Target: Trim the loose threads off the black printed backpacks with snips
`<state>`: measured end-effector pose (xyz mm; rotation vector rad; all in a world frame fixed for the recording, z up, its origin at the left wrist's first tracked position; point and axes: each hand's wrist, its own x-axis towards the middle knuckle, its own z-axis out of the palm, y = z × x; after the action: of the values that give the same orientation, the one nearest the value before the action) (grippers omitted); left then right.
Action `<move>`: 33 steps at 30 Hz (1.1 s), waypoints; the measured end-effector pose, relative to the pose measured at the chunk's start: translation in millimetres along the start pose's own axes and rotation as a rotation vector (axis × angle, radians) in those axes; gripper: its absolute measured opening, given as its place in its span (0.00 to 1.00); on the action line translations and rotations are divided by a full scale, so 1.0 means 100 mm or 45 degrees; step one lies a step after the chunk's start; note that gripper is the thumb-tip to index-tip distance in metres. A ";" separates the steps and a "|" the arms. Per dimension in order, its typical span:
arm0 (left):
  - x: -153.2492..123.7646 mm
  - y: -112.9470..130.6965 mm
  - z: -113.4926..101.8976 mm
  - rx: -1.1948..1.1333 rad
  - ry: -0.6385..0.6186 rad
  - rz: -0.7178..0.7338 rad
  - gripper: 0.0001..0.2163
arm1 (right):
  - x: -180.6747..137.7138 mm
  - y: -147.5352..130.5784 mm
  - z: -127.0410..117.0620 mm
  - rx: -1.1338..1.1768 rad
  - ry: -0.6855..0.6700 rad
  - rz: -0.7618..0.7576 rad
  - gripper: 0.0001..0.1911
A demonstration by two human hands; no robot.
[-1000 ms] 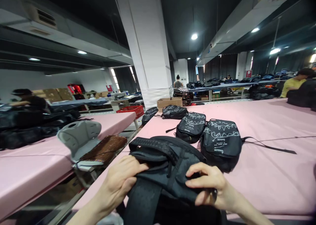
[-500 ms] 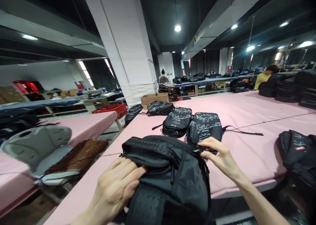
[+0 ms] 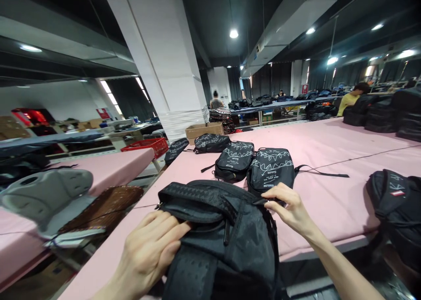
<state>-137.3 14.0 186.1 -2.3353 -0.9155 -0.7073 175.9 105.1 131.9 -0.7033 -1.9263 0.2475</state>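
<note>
A black backpack [image 3: 248,251] stands in front of me at the table edge, its textured carry handle and strap facing me. My left hand [image 3: 148,245] grips the bag's left side below the handle, fingertips hidden in the folds. With thumb and forefinger, my right hand [image 3: 291,208] pinches a small black piece at the bag's upper right edge; whether it is a zipper pull or a tab I cannot tell. Just beyond lies a black backpack with white line print [image 3: 271,168], and beside it a similar printed backpack [image 3: 235,157].
The pink-covered table [image 3: 332,212] stretches ahead and right. Another black backpack [image 3: 394,203] sits at its right edge. Farther off are stacked black bags [image 3: 381,113], a person in yellow [image 3: 348,102] and a cardboard box [image 3: 204,130]. To the left stands a grey chair [image 3: 49,190].
Both hands keep their hold, and the backpack has shifted slightly left in view. The whole scene moves a little left as well, so the camera has turned slightly.
</note>
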 end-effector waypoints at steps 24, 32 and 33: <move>0.01 0.07 0.03 -0.043 0.059 -0.101 0.17 | 0.16 -0.06 0.06 0.000 -0.048 -0.081 0.06; -0.03 0.09 0.05 -0.055 0.061 -0.133 0.18 | 0.04 -0.01 -0.05 -0.027 -0.016 -0.020 0.07; -0.03 0.09 0.05 -0.056 0.062 -0.131 0.18 | 0.03 0.00 -0.04 -0.029 -0.019 -0.030 0.07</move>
<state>-131.1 9.8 178.4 -2.3116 -1.0136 -0.8302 178.6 106.1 136.6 -0.6947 -1.9533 0.2171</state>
